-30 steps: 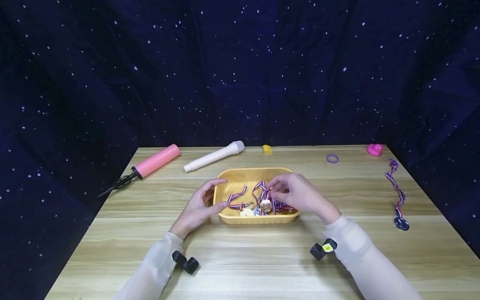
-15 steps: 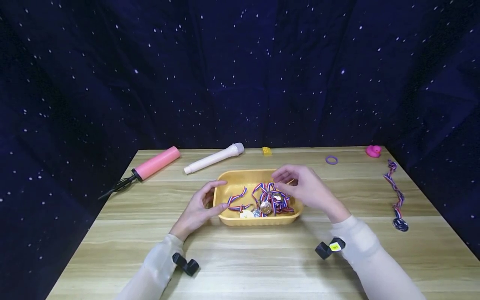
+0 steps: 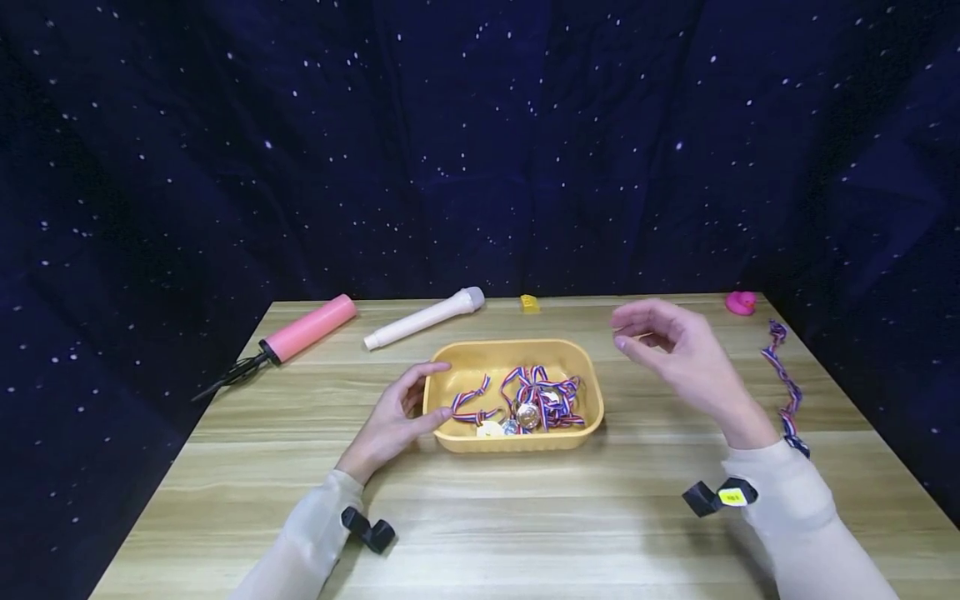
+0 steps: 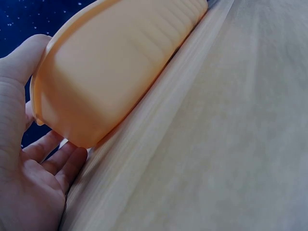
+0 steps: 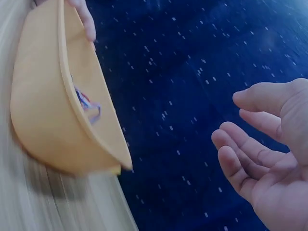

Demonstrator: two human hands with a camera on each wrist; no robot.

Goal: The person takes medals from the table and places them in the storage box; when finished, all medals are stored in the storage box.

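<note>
My left hand grips the left end of a yellow plastic basin. In the left wrist view the thumb lies over the basin's rim, with the other fingers against its end wall. Inside are several medals on tangled red, white and blue ribbons, heaped mostly toward the right. My right hand is in the air to the right of the basin, its fingers loosely bent and nothing between them. The right wrist view shows the same hand apart from the basin.
A pink hand pump, a white toy microphone and a small yellow block lie along the back. At the right are a pink rubber duck and another ribboned medal, partly behind the right wrist.
My right hand has lifted away from the medals and moved right, out of the basin, with its fingers loosening. The left hand stays at the basin's left end. The purple ring is now hidden.
</note>
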